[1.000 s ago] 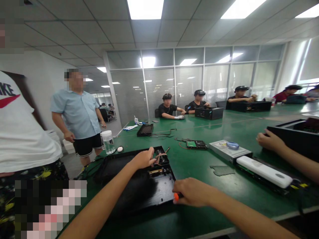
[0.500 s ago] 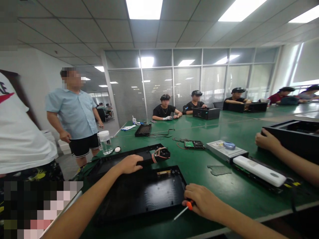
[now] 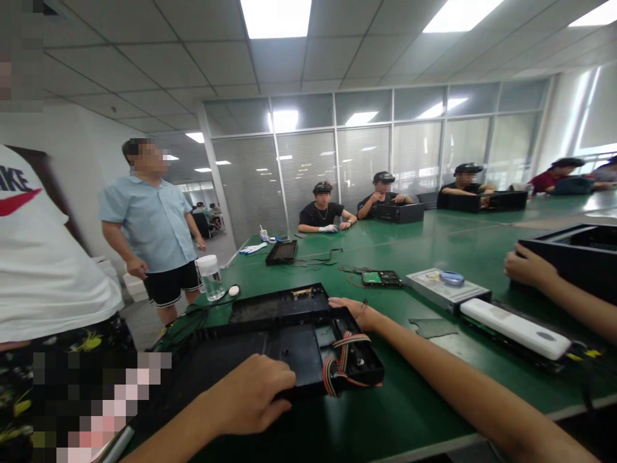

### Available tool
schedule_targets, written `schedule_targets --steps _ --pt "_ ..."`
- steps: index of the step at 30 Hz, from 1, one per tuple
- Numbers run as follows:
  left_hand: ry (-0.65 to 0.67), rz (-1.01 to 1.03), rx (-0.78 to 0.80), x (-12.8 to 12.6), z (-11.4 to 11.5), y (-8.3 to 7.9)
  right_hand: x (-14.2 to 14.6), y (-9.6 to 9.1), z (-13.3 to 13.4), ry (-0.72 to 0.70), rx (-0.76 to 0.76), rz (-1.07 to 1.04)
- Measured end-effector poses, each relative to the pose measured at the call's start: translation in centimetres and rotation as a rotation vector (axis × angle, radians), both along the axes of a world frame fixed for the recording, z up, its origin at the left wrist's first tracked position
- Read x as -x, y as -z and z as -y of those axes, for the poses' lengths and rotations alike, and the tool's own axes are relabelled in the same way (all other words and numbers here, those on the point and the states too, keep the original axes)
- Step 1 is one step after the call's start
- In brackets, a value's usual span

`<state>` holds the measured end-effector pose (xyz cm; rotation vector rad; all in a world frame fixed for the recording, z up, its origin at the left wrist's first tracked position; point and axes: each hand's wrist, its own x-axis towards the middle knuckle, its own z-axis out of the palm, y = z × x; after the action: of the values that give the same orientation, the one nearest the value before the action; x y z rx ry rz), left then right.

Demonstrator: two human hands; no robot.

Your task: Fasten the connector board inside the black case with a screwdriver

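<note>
In front of me lies a black casing with an open bay and a striped ribbon cable looped at its right end. My left hand is closed over the near edge of this casing. Behind it lies a flat black cover with a small brass-coloured strip at its far edge. My right hand reaches past the casing and grips the right end of that cover; its lower fingers are hidden behind the casing. The screwdriver seen earlier does not show now.
A silver drive with a blue roll on top and a white bar-shaped part lie to the right. A circuit board, a mesh piece and a jar are nearby. A neighbour's hand holds a black case.
The casing with the ribbon cable has come nearer, with my left hand on it. The cover has gone to the far side, and my right hand has moved forward with it.
</note>
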<state>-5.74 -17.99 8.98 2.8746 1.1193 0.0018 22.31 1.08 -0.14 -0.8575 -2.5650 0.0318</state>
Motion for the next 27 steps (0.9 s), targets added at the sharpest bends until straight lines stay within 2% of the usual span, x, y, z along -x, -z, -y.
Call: schedule_targets --steps 2,4,7,9,11,13,15,17,19,22,25,27 --pt "-0.012 -0.003 0.016 0.1 0.1 1.4 -2.2 0.0 -0.9 0.121 -0.049 0.112" --pt "-0.006 -0.009 0.029 0.2 -0.1 2.6 -4.7 0.0 -1.7 0.313 -0.062 0.169" --pt "-0.003 -0.029 0.026 0.4 -1.0 3.8 -7.7 -0.1 -2.4 0.543 0.020 0.096" --pt "-0.027 -0.068 0.075 0.6 -2.1 3.8 -8.3 0.0 -2.6 0.590 0.076 0.036" --pt "-0.055 -0.103 0.199 0.8 -3.9 3.3 -7.6 0.0 -2.4 0.563 0.173 -0.040" --pt "-0.085 -0.073 0.258 1.2 -6.4 2.7 -6.0 -0.1 -1.9 0.474 0.350 -0.125" --pt "-0.160 0.054 0.008 1.6 -9.4 2.8 -4.0 -0.2 -1.1 0.324 0.553 -0.158" --pt "-0.236 0.094 -0.204 2.1 -12.3 3.7 -2.2 -0.3 -0.2 0.171 0.672 -0.108" --pt "-0.272 0.025 -0.213 2.6 -14.8 5.2 -0.9 -0.2 0.6 0.091 0.704 -0.075" --pt "-0.172 -0.005 -0.155 2.8 -17.1 6.9 -0.2 0.1 0.9 0.074 0.678 -0.078" --pt "-0.069 -0.015 -0.098 2.3 -17.8 7.1 -0.2 0.2 0.8 0.085 0.670 -0.052" --pt "-0.074 -0.044 -0.067 1.7 -17.6 6.5 -0.2 0.2 0.7 0.096 0.670 -0.028"
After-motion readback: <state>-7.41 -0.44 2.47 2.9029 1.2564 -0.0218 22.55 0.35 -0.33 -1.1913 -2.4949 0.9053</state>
